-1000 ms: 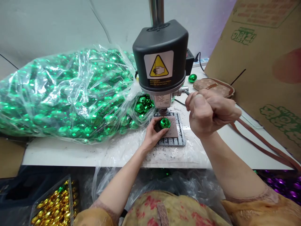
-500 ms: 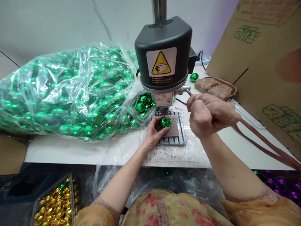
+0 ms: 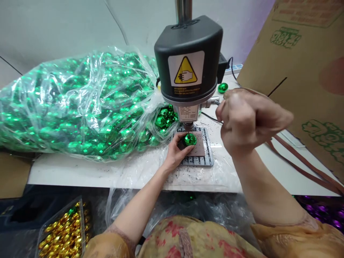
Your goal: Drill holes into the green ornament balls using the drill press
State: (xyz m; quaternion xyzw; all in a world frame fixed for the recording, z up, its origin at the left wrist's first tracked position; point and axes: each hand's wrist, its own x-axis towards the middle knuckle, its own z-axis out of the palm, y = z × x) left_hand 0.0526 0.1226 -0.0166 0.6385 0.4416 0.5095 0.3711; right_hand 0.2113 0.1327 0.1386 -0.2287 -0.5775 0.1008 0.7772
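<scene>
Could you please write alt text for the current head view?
The left hand holds a green ball beneath a drill while the right hand grips its lever. A clear bag of more green balls lies to the left.

Upper centre, the black drill head [image 3: 188, 41] bears a yellow hand-warning triangle [image 3: 185, 72], with "Attention:" [image 3: 180, 88] printed beneath

Single view from the wearer's head — facing forward and down, near the white table [image 3: 70, 173], wall [image 3: 67, 27] beyond
</scene>
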